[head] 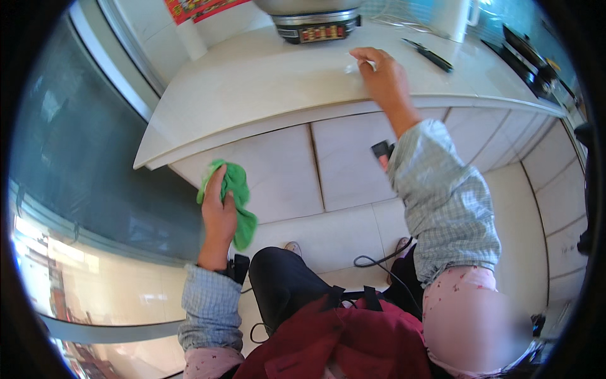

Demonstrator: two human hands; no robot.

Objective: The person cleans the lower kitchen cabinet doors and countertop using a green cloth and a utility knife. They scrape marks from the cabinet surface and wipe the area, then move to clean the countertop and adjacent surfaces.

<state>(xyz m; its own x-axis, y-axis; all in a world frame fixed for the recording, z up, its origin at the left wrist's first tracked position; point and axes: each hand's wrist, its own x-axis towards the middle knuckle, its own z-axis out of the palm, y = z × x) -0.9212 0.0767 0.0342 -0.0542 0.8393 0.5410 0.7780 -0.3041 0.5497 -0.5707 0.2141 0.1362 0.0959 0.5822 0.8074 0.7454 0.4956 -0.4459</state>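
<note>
My left hand (220, 208) grips a crumpled green cloth (235, 182) in front of the left end of the counter, below the level of its top. A loose end of the cloth hangs down past my fingers. Over the white countertop (284, 71) is my right hand (386, 76), fingers bent and thumb apart, with nothing plainly held. Bright glints show on the surface by its fingertips. To the right of this hand lies a knife with a dark handle (438, 60). Beyond it to the left stands an electric cooker (315, 28) with a metal upper part.
A white jug (454, 21) and a pale cable (397, 16) are at the back. At the right is a gas hob (530, 66) with a dark pan. Cabinet doors (355, 161) run below the counter edge. A dark glass panel (94, 156) borders the left side.
</note>
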